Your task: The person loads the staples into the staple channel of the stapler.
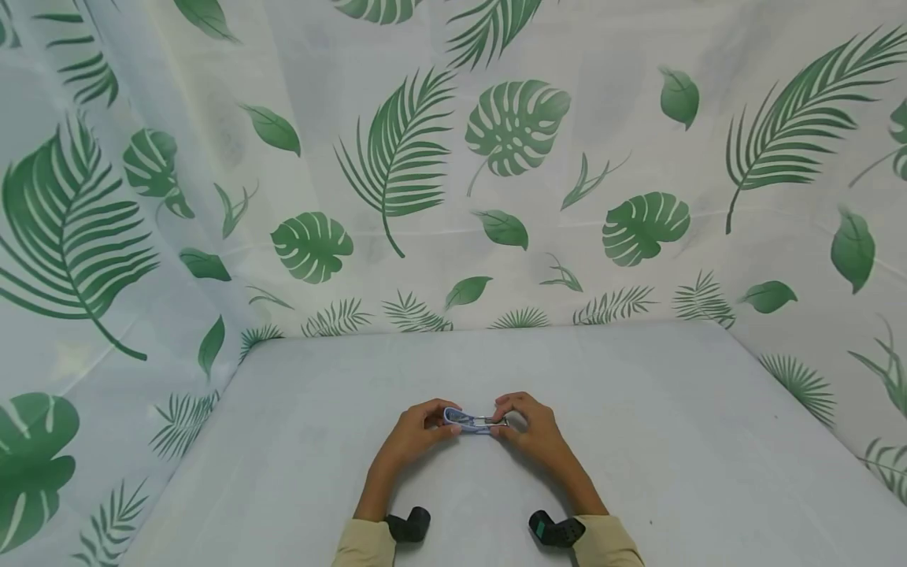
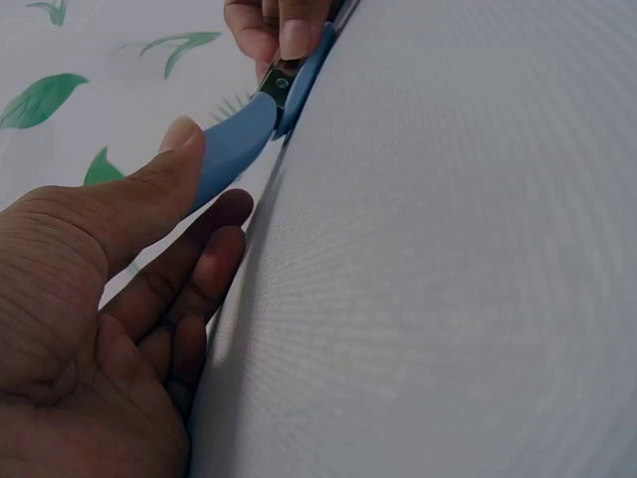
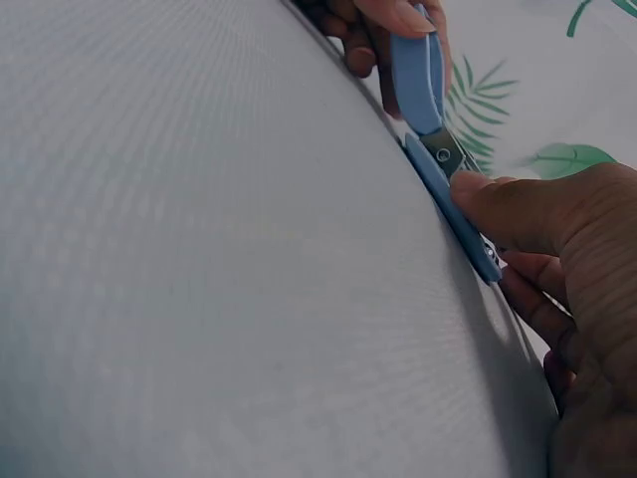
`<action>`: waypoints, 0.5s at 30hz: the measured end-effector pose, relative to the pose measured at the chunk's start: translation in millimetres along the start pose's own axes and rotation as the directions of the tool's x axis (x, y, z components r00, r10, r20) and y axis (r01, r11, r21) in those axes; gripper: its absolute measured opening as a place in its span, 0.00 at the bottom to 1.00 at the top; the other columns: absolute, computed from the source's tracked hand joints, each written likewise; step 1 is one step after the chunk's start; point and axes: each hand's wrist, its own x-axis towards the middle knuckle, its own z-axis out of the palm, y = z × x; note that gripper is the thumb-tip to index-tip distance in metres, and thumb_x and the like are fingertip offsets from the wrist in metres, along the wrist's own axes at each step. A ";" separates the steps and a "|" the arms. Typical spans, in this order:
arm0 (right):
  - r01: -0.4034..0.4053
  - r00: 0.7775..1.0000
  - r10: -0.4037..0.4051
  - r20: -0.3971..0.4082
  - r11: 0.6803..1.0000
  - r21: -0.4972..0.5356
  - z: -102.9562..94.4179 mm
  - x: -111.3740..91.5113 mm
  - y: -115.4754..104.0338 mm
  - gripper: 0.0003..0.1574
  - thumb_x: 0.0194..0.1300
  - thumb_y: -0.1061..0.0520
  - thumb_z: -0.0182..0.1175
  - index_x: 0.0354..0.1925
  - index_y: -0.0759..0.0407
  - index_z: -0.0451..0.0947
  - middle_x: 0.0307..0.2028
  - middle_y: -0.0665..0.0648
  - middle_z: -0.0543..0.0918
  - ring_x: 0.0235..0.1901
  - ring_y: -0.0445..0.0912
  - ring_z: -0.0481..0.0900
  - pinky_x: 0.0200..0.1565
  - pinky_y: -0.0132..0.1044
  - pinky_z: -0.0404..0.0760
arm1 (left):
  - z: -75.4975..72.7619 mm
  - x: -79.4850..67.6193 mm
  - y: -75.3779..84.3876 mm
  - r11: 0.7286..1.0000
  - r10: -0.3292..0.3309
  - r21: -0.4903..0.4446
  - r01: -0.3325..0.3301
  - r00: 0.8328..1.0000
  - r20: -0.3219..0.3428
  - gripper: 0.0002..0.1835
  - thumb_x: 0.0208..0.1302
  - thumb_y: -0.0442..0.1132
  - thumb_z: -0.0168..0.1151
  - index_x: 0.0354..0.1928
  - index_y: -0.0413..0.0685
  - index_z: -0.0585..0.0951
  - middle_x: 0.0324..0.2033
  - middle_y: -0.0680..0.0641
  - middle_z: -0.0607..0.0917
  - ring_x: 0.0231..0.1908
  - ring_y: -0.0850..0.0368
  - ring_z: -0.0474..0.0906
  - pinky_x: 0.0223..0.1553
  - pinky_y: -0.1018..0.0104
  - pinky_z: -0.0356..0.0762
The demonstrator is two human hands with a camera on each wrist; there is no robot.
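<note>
Both hands hold a small pair of folding scissors [image 1: 476, 422] with blue handles and a metal middle, low over the white table. My left hand [image 1: 416, 431] grips the curved blue handle [image 2: 237, 144] at the left end, thumb on its near side. The right hand [image 1: 533, 431] pinches the other end between thumb and fingers. In the right wrist view, a second blue handle [image 3: 450, 204] lies along the metal part, beside a riveted joint [image 3: 444, 154]. The right fingers partly hide the metal end.
A white cloth-covered table [image 1: 298, 472] spreads around the hands. Behind it and at both sides hang white curtains [image 1: 439, 173] printed with green leaves. Black wrist devices [image 1: 409, 525] sit near the beige sleeves [image 1: 364, 543].
</note>
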 end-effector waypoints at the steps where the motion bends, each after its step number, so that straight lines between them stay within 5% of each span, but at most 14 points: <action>1: -0.010 1.000 0.010 0.004 1.000 0.010 -0.4 0.0 -0.1 0.13 0.49 0.63 0.75 0.31 0.52 0.81 0.46 0.57 0.85 0.51 0.52 0.81 0.58 0.56 0.73 | 0.0 0.0 0.2 1.000 -0.002 0.004 0.002 1.000 0.000 0.17 0.63 0.46 0.67 0.52 0.50 0.82 0.41 0.50 0.85 0.37 0.60 0.75 0.41 0.69 0.73; 9: -0.050 0.998 0.049 0.030 0.997 0.055 -2.0 -0.3 1.4 0.14 0.50 0.64 0.74 0.34 0.51 0.80 0.47 0.56 0.84 0.54 0.53 0.80 0.62 0.56 0.70 | 0.0 -0.8 0.0 1.000 0.013 0.022 -0.013 1.000 0.000 0.18 0.63 0.46 0.67 0.53 0.49 0.82 0.40 0.50 0.85 0.37 0.60 0.76 0.41 0.69 0.73; 15: -0.119 0.992 0.118 0.035 0.993 0.017 -3.5 -2.2 0.6 0.21 0.51 0.60 0.75 0.45 0.54 0.80 0.43 0.50 0.85 0.52 0.49 0.80 0.61 0.51 0.71 | 0.4 -2.2 -1.5 1.000 0.017 0.019 -0.017 1.000 -0.008 0.19 0.63 0.47 0.67 0.55 0.50 0.81 0.41 0.50 0.84 0.39 0.59 0.75 0.45 0.66 0.74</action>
